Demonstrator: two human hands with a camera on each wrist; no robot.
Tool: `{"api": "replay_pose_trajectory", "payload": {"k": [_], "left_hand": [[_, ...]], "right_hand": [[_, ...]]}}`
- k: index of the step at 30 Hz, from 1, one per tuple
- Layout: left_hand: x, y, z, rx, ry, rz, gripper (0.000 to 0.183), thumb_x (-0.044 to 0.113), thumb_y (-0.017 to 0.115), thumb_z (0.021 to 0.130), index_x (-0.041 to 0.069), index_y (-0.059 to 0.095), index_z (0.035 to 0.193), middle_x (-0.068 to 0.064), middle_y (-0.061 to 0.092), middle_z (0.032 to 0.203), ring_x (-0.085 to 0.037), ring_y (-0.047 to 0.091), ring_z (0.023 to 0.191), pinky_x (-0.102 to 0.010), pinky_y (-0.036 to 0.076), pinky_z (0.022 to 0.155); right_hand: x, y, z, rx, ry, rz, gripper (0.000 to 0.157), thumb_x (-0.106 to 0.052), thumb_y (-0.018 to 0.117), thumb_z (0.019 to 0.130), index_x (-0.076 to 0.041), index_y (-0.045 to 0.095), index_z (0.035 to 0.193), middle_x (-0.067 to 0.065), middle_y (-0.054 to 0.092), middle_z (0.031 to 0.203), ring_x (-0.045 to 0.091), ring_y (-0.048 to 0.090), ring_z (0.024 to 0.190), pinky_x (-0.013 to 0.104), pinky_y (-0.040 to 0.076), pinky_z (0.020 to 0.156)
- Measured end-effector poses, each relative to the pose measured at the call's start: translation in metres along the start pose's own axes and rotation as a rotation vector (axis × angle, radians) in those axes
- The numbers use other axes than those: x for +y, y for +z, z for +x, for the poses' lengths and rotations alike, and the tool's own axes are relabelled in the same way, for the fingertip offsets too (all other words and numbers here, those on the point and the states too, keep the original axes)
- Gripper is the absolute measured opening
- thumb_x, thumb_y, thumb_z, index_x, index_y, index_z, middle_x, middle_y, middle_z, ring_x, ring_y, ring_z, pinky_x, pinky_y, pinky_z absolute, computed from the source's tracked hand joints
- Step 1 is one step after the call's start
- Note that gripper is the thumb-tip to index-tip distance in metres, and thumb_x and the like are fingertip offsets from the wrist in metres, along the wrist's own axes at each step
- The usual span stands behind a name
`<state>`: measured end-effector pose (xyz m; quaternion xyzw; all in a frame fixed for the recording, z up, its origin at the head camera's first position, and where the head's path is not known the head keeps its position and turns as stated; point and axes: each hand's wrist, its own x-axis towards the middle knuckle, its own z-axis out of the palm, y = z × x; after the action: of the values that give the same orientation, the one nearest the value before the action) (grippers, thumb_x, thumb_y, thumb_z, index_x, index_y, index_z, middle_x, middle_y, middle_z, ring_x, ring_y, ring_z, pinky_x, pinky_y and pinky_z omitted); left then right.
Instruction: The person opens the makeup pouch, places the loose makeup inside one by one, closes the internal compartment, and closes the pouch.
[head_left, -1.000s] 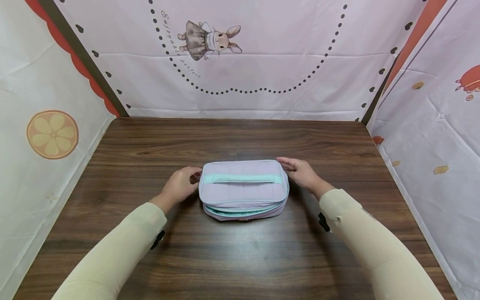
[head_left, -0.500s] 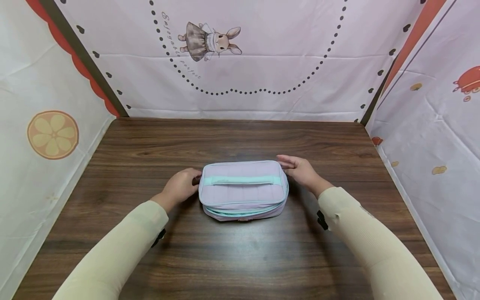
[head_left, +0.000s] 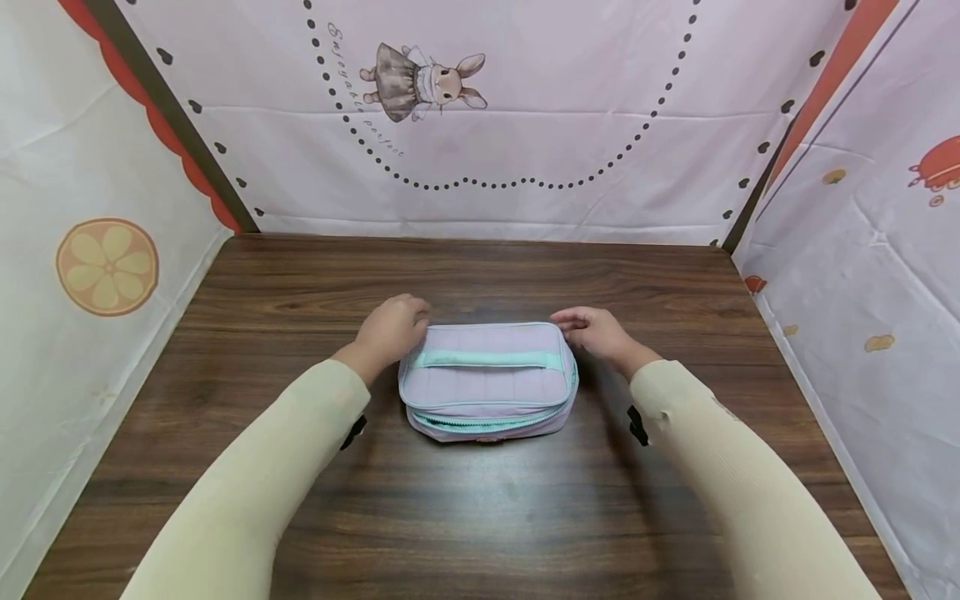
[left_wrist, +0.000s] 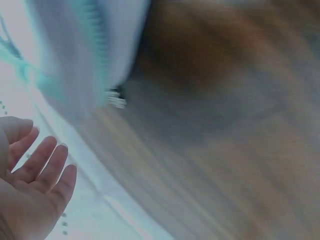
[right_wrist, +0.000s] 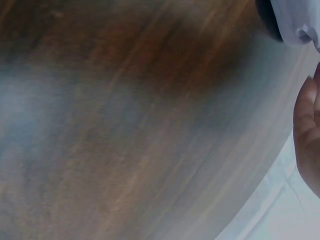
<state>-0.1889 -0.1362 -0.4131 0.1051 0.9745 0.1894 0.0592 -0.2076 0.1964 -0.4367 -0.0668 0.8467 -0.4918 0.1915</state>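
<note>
A lilac zippered pouch with a mint carry handle lies on the wooden table, its front zipper partly undone. At the pouch's far left corner is my left hand; in the left wrist view its fingers are loosely extended, with nothing in them, apart from the fabric. A metal zipper pull hangs at the zipper's end there. My right hand is by the far right corner, fingers slightly bent. Whether its fingertips touch the pouch is hard to tell; the right wrist view catches only part of that hand.
The brown table runs back to a printed cloth wall with a rabbit picture. More cloth walls stand on the left and right.
From the pouch's left side my left hand has moved up and inward to its far left corner. The right hand has barely shifted, and the pouch stays in place.
</note>
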Motion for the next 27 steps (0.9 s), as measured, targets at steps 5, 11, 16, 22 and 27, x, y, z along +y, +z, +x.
{"api": "replay_pose_trajectory", "payload": {"k": [5,11,16,22,27], "left_hand": [[0.031,-0.006,0.016,-0.091,0.041,0.032,0.035,0.019,0.054,0.098,0.005,0.058,0.130,-0.015,0.055,0.134,-0.031,0.049,0.126,-0.045,0.039,0.104],[0.056,-0.007,0.029,-0.217,0.055,-0.001,0.039,0.021,0.051,0.100,0.006,0.053,0.136,-0.013,0.054,0.137,-0.028,0.047,0.129,-0.042,0.038,0.106],[0.068,-0.001,0.039,-0.285,0.052,-0.044,0.038,0.019,0.048,0.102,0.004,0.053,0.136,-0.013,0.056,0.135,-0.026,0.050,0.127,-0.040,0.038,0.107],[0.078,0.008,0.042,-0.334,0.095,-0.064,0.035,0.016,0.047,0.102,0.002,0.054,0.133,-0.015,0.058,0.131,-0.025,0.052,0.123,-0.038,0.039,0.105],[0.085,0.011,0.040,-0.350,0.097,-0.081,0.033,0.015,0.048,0.101,0.004,0.057,0.131,-0.013,0.061,0.126,-0.023,0.056,0.114,-0.037,0.042,0.101]], "right_hand": [[-0.002,0.002,0.008,-0.021,0.022,-0.059,0.036,0.003,0.047,0.096,0.002,0.055,0.132,0.021,0.060,0.123,0.027,0.055,0.108,0.037,0.048,0.086],[-0.001,0.003,0.017,-0.047,0.074,-0.032,0.040,0.006,0.044,0.097,-0.002,0.055,0.135,0.019,0.056,0.132,0.029,0.052,0.119,0.042,0.047,0.094],[0.001,0.002,0.023,-0.122,0.100,-0.034,0.046,0.009,0.041,0.094,-0.004,0.053,0.137,0.017,0.055,0.136,0.028,0.049,0.124,0.043,0.045,0.097],[0.001,0.001,0.029,-0.202,0.112,-0.072,0.048,0.010,0.039,0.092,-0.004,0.056,0.135,0.014,0.058,0.133,0.024,0.049,0.120,0.035,0.046,0.091],[-0.001,-0.001,0.033,-0.245,0.126,-0.063,0.043,0.008,0.041,0.094,-0.002,0.057,0.132,0.015,0.060,0.129,0.020,0.052,0.110,0.031,0.047,0.088]]}}
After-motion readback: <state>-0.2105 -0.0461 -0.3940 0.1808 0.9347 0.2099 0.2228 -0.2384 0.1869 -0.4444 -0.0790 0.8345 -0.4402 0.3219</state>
